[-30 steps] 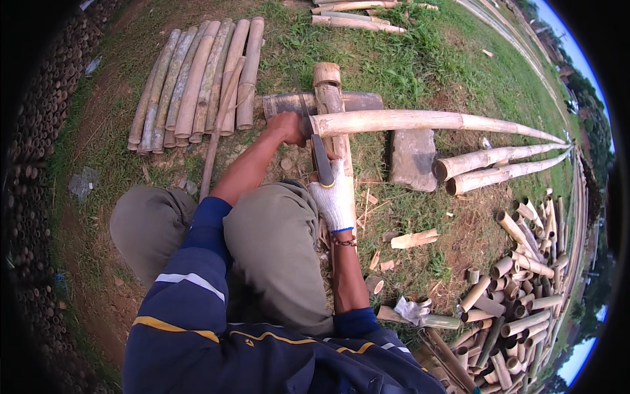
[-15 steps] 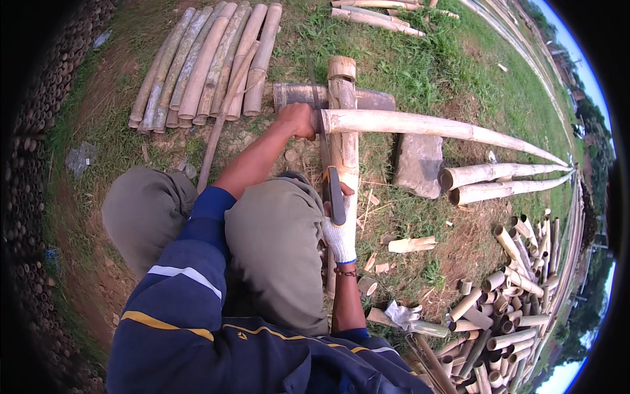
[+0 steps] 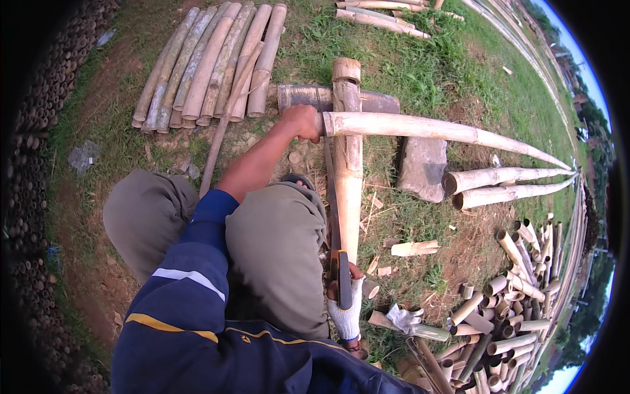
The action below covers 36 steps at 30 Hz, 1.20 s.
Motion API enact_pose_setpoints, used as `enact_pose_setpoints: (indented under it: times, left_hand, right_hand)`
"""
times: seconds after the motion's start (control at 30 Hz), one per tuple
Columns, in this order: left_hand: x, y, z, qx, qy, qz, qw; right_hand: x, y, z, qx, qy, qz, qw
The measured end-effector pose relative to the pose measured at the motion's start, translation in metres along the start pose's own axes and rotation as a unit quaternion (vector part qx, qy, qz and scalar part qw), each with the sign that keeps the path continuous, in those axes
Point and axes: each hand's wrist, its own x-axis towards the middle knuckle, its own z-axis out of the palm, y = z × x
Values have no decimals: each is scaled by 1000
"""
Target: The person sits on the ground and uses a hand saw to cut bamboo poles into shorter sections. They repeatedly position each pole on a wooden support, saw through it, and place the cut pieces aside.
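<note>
My bare left hand (image 3: 303, 123) is closed round the near end of a long pale bamboo pole (image 3: 420, 125), just left of the saw blade. That pole lies across an upright-running bamboo beam (image 3: 348, 177). In a white knit glove, my right hand (image 3: 346, 305) grips the dark handle of a handsaw (image 3: 333, 203), low and close to my body. The thin blade runs away from me along the beam's left side, its far part at the pole beside my left fist. How deep the cut is cannot be seen.
Cut bamboo lengths (image 3: 213, 65) lie in a row at the far left, with a thin stick across them. A stone block (image 3: 423, 167) and two more poles (image 3: 505, 176) are on the right. Short offcuts (image 3: 505, 322) are heaped at the lower right, near another white glove (image 3: 405, 318).
My right hand has pulled the saw back toward my body, drawing the blade along the pole. My left hand keeps its hold on the bamboo pole. The view has shifted slightly.
</note>
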Motion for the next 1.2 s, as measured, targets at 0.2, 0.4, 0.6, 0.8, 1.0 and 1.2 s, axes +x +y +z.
enact_pose_setpoints:
  times: [0.2,0.4,0.6,0.8,1.0,1.2]
  left_hand:
    - [5,2,9,5,18,10,1000]
    - [3,-4,7,14,37,5,999]
    - [-6,4,11,23,38,10,999]
    - [-7,8,19,-3,87,-9,996]
    - [-9,8,8,21,61,8,998]
    - [-8,-6,26,-7,102,22,994]
  right_hand:
    - [183,-2,64,70,25,-94,993]
    - [126,-20,39,85,-28,33,995]
    - [-13,-38,-18,20,-8,6,1000]
    - [168,-31,49,65,-7,-8,998]
    - [175,-21,54,63,27,-81,994]
    - [1,-40,-11,37,-28,50,998]
